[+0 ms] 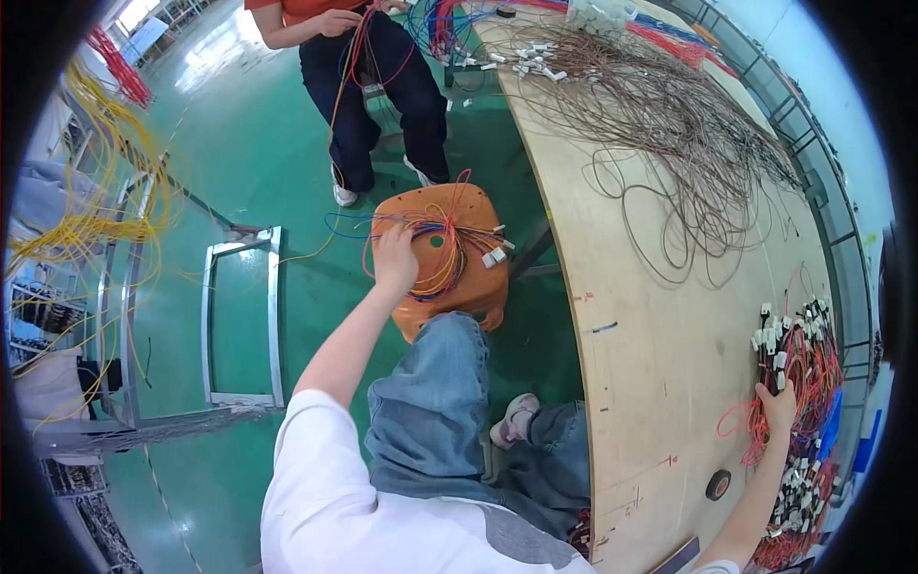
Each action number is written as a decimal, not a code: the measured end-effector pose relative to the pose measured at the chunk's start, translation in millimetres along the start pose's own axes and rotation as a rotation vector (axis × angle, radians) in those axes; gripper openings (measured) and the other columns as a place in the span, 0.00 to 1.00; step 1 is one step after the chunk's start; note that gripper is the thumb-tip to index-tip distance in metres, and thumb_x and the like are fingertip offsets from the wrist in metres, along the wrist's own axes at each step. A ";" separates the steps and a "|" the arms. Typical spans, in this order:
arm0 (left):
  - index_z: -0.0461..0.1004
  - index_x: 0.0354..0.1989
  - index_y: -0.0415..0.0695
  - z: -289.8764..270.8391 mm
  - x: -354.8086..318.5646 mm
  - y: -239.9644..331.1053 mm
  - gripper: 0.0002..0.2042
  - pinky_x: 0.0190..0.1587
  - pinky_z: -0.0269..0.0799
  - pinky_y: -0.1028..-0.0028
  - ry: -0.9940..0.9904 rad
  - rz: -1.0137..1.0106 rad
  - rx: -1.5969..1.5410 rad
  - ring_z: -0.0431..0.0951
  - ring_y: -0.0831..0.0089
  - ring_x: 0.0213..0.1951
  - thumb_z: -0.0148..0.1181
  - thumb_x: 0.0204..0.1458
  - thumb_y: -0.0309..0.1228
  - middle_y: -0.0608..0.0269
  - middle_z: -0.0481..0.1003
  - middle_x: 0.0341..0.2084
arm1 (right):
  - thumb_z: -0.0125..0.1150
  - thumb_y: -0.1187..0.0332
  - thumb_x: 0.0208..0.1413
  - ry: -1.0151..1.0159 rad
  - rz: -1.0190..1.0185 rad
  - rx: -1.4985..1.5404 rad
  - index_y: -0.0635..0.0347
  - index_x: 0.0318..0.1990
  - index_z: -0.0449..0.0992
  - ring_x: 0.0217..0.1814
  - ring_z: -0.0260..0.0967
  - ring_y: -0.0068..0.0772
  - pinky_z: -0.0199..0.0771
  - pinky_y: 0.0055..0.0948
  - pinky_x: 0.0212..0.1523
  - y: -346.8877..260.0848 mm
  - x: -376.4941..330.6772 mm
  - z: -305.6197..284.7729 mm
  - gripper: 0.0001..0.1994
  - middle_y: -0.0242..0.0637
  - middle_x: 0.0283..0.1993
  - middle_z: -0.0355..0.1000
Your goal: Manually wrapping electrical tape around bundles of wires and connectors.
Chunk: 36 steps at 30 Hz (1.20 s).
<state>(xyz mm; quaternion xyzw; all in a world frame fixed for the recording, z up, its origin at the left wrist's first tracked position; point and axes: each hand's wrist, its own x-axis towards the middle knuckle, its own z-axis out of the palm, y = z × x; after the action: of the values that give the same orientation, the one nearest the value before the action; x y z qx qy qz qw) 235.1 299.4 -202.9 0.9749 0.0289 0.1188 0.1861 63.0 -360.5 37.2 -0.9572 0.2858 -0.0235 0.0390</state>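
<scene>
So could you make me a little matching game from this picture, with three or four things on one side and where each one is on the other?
Things:
1. left hand
2. right hand
3. brown wire tangle
4. tape roll

Places:
A. far end of the wooden table
B. near table edge, beside the right forearm
C. on the coloured wires on the orange stool
D. on the red wire bundle with white connectors

Pairs: 1-C, 2-D, 3-A, 4-B

wire bundle (435, 251): multicoloured loops with white connectors, laid coiled on orange stool (442, 260) | red harness (801, 368): tangled, white and black plugs attached, spread flat at bench (660, 316) edge
</scene>
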 end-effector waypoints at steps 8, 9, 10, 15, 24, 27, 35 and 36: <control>0.66 0.51 0.46 48.3 60.8 19.0 0.18 0.54 0.58 0.61 -0.136 0.501 0.489 0.67 0.63 0.50 0.46 0.50 0.31 0.56 0.64 0.51 | 0.67 0.59 0.38 -0.013 0.002 0.027 0.64 0.37 0.68 0.34 0.70 0.42 0.67 0.35 0.38 5.4 4.5 0.8 0.22 0.42 0.32 0.72; 0.66 0.51 0.46 49.0 62.9 18.9 0.18 0.54 0.58 0.61 -0.135 0.502 0.484 0.67 0.63 0.50 0.46 0.50 0.31 0.56 0.64 0.51 | 0.67 0.59 0.38 -0.009 0.003 0.023 0.64 0.37 0.68 0.34 0.70 0.42 0.67 0.35 0.38 1.5 2.0 -1.8 0.22 0.42 0.32 0.72; 0.67 0.48 0.46 46.8 65.3 18.2 0.16 0.50 0.60 0.62 -0.209 0.451 0.502 0.68 0.65 0.46 0.46 0.50 0.31 0.58 0.67 0.44 | 0.67 0.59 0.38 -0.013 -0.004 0.045 0.64 0.37 0.68 0.34 0.70 0.42 0.67 0.35 0.37 -4.8 -1.6 -4.5 0.21 0.42 0.32 0.72; 0.74 0.26 0.47 3.1 58.2 9.8 0.06 0.44 0.61 0.65 -0.189 0.539 0.565 0.68 0.66 0.41 0.51 0.43 0.30 0.61 0.68 0.31 | 0.68 0.62 0.37 -0.044 0.006 0.036 0.64 0.39 0.68 0.35 0.70 0.41 0.67 0.34 0.39 -4.5 5.5 4.7 0.22 0.42 0.33 0.72; 0.73 0.30 0.44 -179.2 64.4 105.6 0.08 0.35 0.69 0.59 -0.056 0.440 -0.048 0.74 0.51 0.31 0.54 0.38 0.27 0.49 0.73 0.23 | 0.60 0.74 0.44 0.112 -0.141 0.490 0.69 0.58 0.55 0.56 0.61 0.36 0.59 0.30 0.56 59.0 -7.3 -25.3 0.32 0.48 0.55 0.62; 0.73 0.30 0.43 -235.8 79.2 186.1 0.09 0.34 0.69 0.58 0.087 0.504 0.020 0.74 0.52 0.33 0.55 0.40 0.31 0.48 0.74 0.26 | 0.60 0.68 0.47 0.098 -0.216 0.504 0.68 0.57 0.59 0.57 0.61 0.35 0.57 0.29 0.58 -13.8 -68.8 -44.0 0.29 0.45 0.54 0.64; 0.65 0.51 0.45 -238.8 -38.2 349.6 0.18 0.33 0.67 0.60 0.407 0.995 0.098 0.73 0.56 0.32 0.51 0.50 0.31 0.54 0.73 0.30 | 0.64 0.67 0.42 0.184 -0.244 0.393 0.63 0.48 0.68 0.54 0.61 0.41 0.59 0.32 0.55 -54.5 -220.9 -56.4 0.23 0.44 0.50 0.66; 0.63 0.52 0.43 -217.2 -61.9 349.2 0.18 0.34 0.66 0.60 0.352 1.111 0.076 0.71 0.56 0.32 0.49 0.51 0.29 0.55 0.72 0.30 | 0.64 0.68 0.42 0.113 -0.210 0.424 0.63 0.46 0.68 0.54 0.61 0.42 0.59 0.32 0.55 -55.7 -240.2 -56.1 0.22 0.44 0.49 0.66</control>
<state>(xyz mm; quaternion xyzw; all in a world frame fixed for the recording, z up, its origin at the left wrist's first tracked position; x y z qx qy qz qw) 126.6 46.1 108.5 0.8155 -0.4520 0.3576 0.0534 -111.1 -185.7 92.5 -0.9492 0.1752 -0.1403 0.2205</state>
